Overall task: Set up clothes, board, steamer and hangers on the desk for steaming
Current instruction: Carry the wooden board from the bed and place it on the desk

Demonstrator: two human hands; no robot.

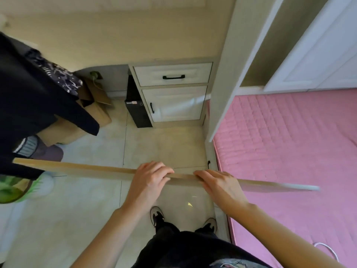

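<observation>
Board (87,170) edge-on above floor (164,147), gripped mid-length by left hand (149,177) and right hand (218,183). Risks: long ends swinging into black clothes (34,105) or bed (289,151); close-set grip letting board tip.

board (87,171) right end: blurred | dark clothes (29,105): cut off left
</observation>
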